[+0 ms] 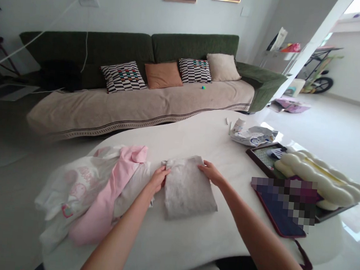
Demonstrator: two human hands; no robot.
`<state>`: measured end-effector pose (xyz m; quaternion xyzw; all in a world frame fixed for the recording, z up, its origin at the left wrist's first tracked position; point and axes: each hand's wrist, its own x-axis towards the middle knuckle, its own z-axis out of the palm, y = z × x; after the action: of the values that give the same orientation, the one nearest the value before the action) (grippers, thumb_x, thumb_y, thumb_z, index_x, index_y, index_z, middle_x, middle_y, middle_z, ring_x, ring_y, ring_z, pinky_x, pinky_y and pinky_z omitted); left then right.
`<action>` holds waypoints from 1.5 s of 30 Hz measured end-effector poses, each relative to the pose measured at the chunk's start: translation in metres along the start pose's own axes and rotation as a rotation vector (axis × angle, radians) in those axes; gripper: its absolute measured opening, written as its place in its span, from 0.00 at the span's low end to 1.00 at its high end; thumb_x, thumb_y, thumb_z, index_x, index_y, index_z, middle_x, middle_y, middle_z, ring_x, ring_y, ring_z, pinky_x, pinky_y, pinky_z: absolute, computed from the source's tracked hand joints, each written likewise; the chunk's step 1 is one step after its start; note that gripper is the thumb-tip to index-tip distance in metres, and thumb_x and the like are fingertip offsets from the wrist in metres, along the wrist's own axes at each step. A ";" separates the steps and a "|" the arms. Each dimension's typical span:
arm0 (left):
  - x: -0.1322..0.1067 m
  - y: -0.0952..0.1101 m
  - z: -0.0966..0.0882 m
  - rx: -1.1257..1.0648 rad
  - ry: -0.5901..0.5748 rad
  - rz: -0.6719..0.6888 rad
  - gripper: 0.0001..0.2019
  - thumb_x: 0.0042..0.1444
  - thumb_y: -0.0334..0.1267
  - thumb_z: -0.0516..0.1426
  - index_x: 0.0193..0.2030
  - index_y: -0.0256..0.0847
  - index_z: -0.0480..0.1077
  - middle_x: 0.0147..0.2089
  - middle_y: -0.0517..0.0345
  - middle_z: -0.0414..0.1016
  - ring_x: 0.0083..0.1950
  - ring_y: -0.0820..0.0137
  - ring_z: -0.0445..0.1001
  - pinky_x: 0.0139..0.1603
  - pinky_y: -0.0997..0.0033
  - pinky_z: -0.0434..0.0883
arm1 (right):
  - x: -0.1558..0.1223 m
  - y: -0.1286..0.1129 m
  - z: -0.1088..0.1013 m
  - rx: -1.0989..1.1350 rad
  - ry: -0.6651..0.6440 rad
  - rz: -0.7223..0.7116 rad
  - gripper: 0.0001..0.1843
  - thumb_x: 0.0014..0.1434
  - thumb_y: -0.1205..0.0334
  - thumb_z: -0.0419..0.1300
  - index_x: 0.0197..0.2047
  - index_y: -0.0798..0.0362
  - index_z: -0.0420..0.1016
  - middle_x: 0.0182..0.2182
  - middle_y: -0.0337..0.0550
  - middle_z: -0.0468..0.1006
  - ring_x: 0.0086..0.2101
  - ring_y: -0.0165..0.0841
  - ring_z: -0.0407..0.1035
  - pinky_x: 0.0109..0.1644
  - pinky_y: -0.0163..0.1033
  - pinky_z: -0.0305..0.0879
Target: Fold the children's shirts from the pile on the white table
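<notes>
While both hands work at its far corners, the folded gray cloth (190,190) lies flat on the white surface (166,144), directly before the wearer. Left hand (159,179): fingers closed around the cloth's left edge near the far corner, pinching the fabric. Right hand (212,173): at the far right corner, thumb and fingers pinching the edge there.

Left of the gray cloth, well within reach: a loose heap of white clothes (91,174), a pink garment (123,174) draped over it. Right of the cloth, beyond the right forearm: a dark flat item (289,230), possibly a tablet, though blurred patches hide much of it. Farther right of the cloth, a tray (262,154) bearing a puffy cream object (299,163). Beyond the cloth to the right, a crumpled packet (256,136) beside a small white bottle (238,125). Behind the cloth, across the surface, a green sofa (193,46).
</notes>
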<state>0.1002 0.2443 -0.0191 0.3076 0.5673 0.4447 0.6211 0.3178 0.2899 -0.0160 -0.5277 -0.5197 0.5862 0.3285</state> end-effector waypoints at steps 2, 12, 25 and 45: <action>0.001 -0.010 0.000 0.039 0.072 0.184 0.13 0.45 0.42 0.59 0.37 0.38 0.69 0.34 0.59 0.73 0.36 0.73 0.70 0.38 0.77 0.65 | 0.000 0.006 -0.001 0.019 0.002 -0.036 0.14 0.51 0.59 0.54 0.41 0.54 0.68 0.28 0.39 0.75 0.28 0.30 0.69 0.31 0.33 0.65; 0.014 -0.015 -0.009 0.464 0.461 0.355 0.10 0.51 0.42 0.54 0.32 0.36 0.68 0.28 0.56 0.71 0.31 0.70 0.70 0.33 0.74 0.66 | 0.012 -0.011 0.006 -0.582 0.258 -0.130 0.15 0.51 0.63 0.54 0.44 0.56 0.66 0.33 0.46 0.74 0.35 0.36 0.68 0.39 0.40 0.62; -0.028 -0.039 0.022 1.462 0.112 0.674 0.33 0.55 0.56 0.45 0.65 0.44 0.45 0.68 0.46 0.38 0.67 0.54 0.39 0.60 0.46 0.49 | -0.039 0.026 0.049 -1.249 0.029 -0.428 0.29 0.60 0.50 0.44 0.64 0.42 0.45 0.64 0.41 0.42 0.62 0.43 0.33 0.58 0.57 0.43; -0.044 0.006 -0.030 1.656 -0.289 0.614 0.36 0.47 0.33 0.54 0.63 0.56 0.48 0.68 0.54 0.41 0.65 0.50 0.44 0.56 0.37 0.47 | -0.099 0.030 -0.035 -1.111 -0.358 -0.555 0.47 0.38 0.77 0.49 0.63 0.44 0.49 0.63 0.40 0.45 0.62 0.40 0.38 0.60 0.51 0.45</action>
<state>0.0715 0.2031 0.0004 0.8486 0.5155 -0.0037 0.1191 0.3789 0.1991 -0.0142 -0.3592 -0.9095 0.2022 0.0538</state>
